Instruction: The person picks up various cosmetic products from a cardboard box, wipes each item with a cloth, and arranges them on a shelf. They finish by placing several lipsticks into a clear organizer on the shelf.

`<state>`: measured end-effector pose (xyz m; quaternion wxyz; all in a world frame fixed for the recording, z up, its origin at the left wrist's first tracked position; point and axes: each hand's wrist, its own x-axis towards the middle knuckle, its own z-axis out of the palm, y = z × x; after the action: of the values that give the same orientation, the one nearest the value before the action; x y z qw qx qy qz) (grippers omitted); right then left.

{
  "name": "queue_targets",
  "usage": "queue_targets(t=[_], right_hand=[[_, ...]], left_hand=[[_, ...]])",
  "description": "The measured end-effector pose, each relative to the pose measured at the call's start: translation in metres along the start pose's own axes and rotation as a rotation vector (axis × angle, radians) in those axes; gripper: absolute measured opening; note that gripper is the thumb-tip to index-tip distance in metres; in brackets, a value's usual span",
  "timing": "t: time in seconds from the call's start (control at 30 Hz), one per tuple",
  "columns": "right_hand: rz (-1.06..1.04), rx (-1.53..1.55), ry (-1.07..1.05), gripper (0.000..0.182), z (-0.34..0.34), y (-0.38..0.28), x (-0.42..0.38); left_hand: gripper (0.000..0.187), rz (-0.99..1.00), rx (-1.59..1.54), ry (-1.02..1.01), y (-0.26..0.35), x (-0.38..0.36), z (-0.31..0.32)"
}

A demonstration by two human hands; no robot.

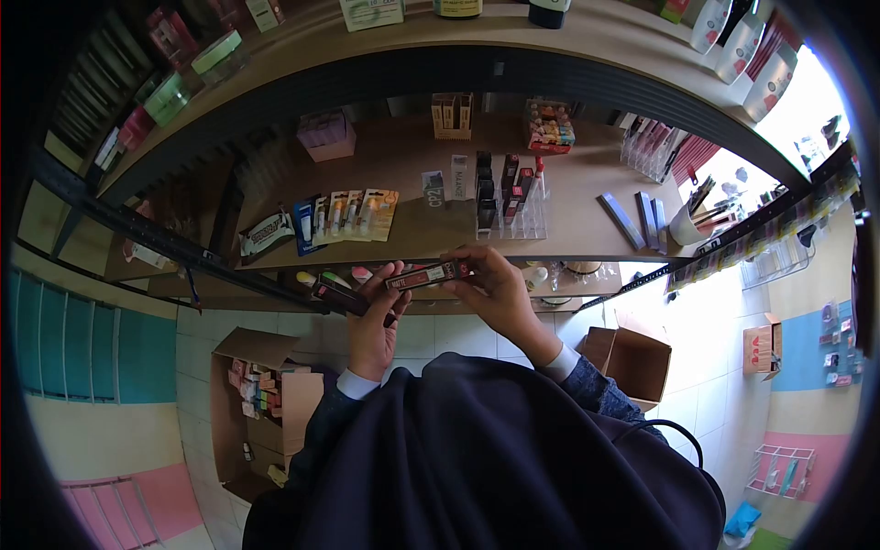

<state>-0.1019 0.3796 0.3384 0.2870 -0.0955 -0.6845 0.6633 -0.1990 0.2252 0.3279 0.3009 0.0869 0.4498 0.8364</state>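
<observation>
Both hands are raised in front of the shelf edge. My left hand (374, 321) is closed around a dark slim cosmetic box (341, 296), and its thumb and fingers also touch the near end of a second box. That second one, a lipstick box (426, 276) with "MATTE" printed on its side, lies almost level between my hands. My right hand (500, 291) pinches its far end. Just beyond, on the shelf, a clear acrylic lipstick stand (527, 220) holds several dark and red boxes upright.
On the same shelf (367, 170) are carded tubes (357, 216), a foil packet (266, 233), blue slim boxes (621, 220) and a cup of pencils (686, 225). An upper shelf (500, 35) overhangs it. Cardboard boxes (301, 403) (632, 367) stand on the floor at both sides.
</observation>
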Motion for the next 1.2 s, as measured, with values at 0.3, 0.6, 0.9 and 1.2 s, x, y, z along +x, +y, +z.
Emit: queue_targets(t=[0.3, 0.6, 0.9, 1.2], right_hand=[[0.153, -0.068, 0.026, 0.037, -0.012, 0.003, -0.001], [-0.322, -0.058, 0.603, 0.031, -0.101, 0.026, 0.008], [-0.447, -0.492, 0.577, 0.025, -0.122, 0.003, 0.042], [-0.3, -0.982, 0.064, 0.03, -0.118, -0.01, 0.09]], left_hand=[[0.033, 0.046, 0.125, -0.068, -0.009, 0.0, 0.001], [0.032, 0.1, 0.173, -0.141, -0.003, -0.01, -0.01], [0.027, 0.087, 0.24, -0.053, -0.003, -0.024, -0.026], [0.023, 0.112, 0.261, 0.044, -0.001, -0.031, -0.04]])
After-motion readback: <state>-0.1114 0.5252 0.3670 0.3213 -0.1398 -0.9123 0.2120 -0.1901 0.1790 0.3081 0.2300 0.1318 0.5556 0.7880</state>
